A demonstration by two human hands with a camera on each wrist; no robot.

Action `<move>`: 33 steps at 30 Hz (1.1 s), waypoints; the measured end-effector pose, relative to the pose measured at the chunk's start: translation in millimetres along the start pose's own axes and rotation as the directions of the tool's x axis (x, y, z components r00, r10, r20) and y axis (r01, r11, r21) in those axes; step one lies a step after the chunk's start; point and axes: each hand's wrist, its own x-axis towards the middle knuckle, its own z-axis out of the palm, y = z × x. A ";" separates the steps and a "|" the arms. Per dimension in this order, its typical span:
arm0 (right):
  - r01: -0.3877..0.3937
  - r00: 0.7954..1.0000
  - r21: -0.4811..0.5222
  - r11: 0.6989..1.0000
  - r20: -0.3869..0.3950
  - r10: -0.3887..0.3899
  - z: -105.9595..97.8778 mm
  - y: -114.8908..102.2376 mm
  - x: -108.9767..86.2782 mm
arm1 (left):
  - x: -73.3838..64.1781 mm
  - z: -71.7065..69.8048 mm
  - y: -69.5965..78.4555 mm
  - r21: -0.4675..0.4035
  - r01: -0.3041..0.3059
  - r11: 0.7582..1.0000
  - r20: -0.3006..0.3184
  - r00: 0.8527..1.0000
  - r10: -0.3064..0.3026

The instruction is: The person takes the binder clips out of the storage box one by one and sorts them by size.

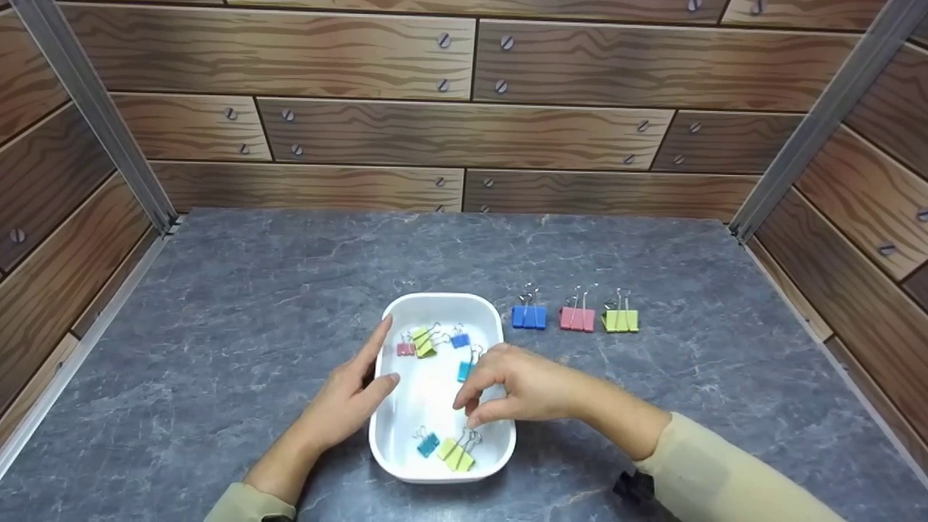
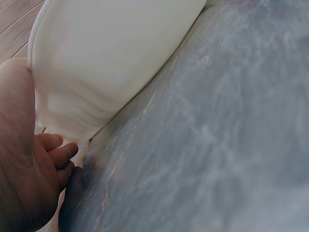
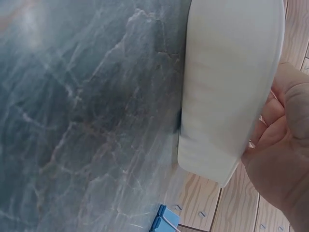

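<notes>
A white plastic bin (image 1: 413, 391) stands on the table and holds several small binder clips. My left hand (image 1: 346, 399) rests at its left rim, thumb and straight index finger over the edge, other fingers outside the wall. Over the bin's right side, my right hand (image 1: 518, 384) reaches in with bent fingers and a gap between thumb and index finger. Just below the thumb tip are the wire handles of a yellow-green binder clip (image 1: 457, 455); a teal clip (image 1: 428, 444) lies beside it. A light-blue clip (image 1: 464, 372) is partly hidden behind the right hand's fingers.
At the bin's far end lie a pink clip (image 1: 404, 349), a yellow-green clip (image 1: 423, 344) and a small blue clip (image 1: 460, 340). Right of the bin, larger blue (image 1: 529, 317), pink (image 1: 577, 320) and yellow-green (image 1: 621, 321) clips stand in a row on the grey table (image 1: 254, 304).
</notes>
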 end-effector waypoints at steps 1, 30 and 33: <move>-0.008 1.000 -0.010 1.000 0.007 0.008 0.9 0.1 0.0 | -0.1 -0.1 0.1 0.000 -0.003 1.000 0.000 1.000 0.003; -0.039 0.999 -0.091 0.995 0.034 0.042 13.7 -1.5 0.9 | -0.9 -0.3 0.6 0.017 0.000 1.000 -0.001 1.000 0.000; -0.027 0.998 -0.108 0.994 0.046 0.032 13.2 -1.5 2.3 | -0.7 -0.7 -0.3 0.017 0.004 1.000 -0.003 1.000 -0.004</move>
